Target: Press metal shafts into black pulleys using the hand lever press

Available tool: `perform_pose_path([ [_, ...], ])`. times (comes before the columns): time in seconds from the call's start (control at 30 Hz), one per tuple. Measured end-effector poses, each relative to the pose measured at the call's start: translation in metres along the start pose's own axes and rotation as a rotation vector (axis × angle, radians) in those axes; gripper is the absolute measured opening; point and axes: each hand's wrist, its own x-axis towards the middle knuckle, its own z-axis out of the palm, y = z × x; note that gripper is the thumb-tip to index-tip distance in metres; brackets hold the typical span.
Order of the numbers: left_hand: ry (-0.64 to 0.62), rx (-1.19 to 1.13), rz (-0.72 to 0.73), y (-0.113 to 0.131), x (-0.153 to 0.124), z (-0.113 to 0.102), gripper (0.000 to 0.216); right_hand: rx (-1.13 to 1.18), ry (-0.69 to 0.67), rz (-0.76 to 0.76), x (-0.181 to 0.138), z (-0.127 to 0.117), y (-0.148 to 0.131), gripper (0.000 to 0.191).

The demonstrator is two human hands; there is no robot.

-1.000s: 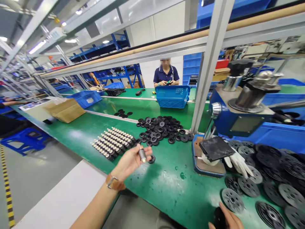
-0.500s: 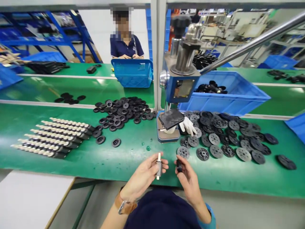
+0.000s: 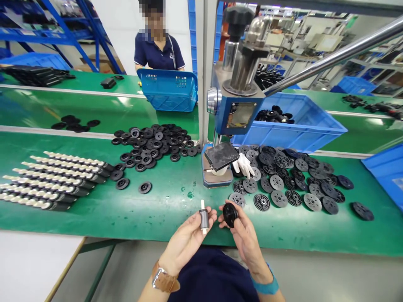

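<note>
My left hand (image 3: 189, 235) is closed on a small grey cylinder (image 3: 204, 219) with a cream-white shaft sticking out at its top and a short white stub below. It is held upright just above the front edge of the bench. Beside it, my right hand (image 3: 244, 235) grips a round black plastic disc (image 3: 230, 214) by its rim, one face tilted toward me. The cylinder and the disc are apart. Many larger dark discs (image 3: 278, 199) lie to the right, and a pile of smaller black discs (image 3: 154, 144) lies to the left.
A blue hand press (image 3: 241, 111) with a long lever stands ahead, a black block (image 3: 222, 156) and white glove (image 3: 243, 166) at its base. Rows of white-shafted cylinders (image 3: 59, 180) lie left. Behind are a blue bin (image 3: 292, 136), a blue basket (image 3: 170, 94) and a co-worker (image 3: 160, 52).
My right hand has turned the black disc from edge-on to showing its face and brought it nearer the cylinder. The camera view has shifted, moving the bench slightly left.
</note>
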Motion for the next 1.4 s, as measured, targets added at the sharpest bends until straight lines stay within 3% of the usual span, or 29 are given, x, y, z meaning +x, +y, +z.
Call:
perform_pose_path([
  [0.1,0.001,0.010,0.009,-0.003,0.000,-0.003,0.032,-0.027,-0.012,-0.002,0.003,-0.001,0.000,0.060],
  [0.23,0.007,0.407,0.186,-0.006,-0.002,-0.005,0.044,-0.091,-0.056,0.023,0.007,-0.003,-0.002,0.061],
  [0.43,0.089,0.934,0.346,-0.004,-0.009,-0.007,0.025,-0.122,-0.157,0.064,0.011,0.001,-0.012,0.065],
  [0.63,0.140,1.117,0.398,0.005,-0.015,-0.006,0.017,-0.216,-0.243,0.084,0.016,-0.007,-0.015,0.073],
  [0.93,0.094,1.017,0.382,0.008,-0.019,-0.007,0.023,-0.383,-0.454,0.070,0.024,-0.008,-0.016,0.075],
  [1.03,0.097,1.059,0.397,0.010,-0.021,-0.011,0.031,-0.466,-0.471,0.034,0.027,-0.001,-0.014,0.071],
  [1.1,0.098,1.134,0.417,0.012,-0.023,-0.017,0.021,-0.565,-0.510,-0.013,0.030,0.006,-0.013,0.067],
  [1.2,0.122,1.180,0.475,0.017,-0.026,-0.028,0.010,-0.708,-0.549,-0.072,0.036,0.024,-0.015,0.065],
  [1.3,0.178,1.049,0.560,0.024,-0.030,-0.043,0.017,-0.760,-0.552,-0.118,0.052,0.053,-0.018,0.069],
  [1.4,0.361,0.836,0.669,0.035,-0.037,-0.061,0.035,-0.831,-0.527,-0.161,0.082,0.094,-0.015,0.044],
])
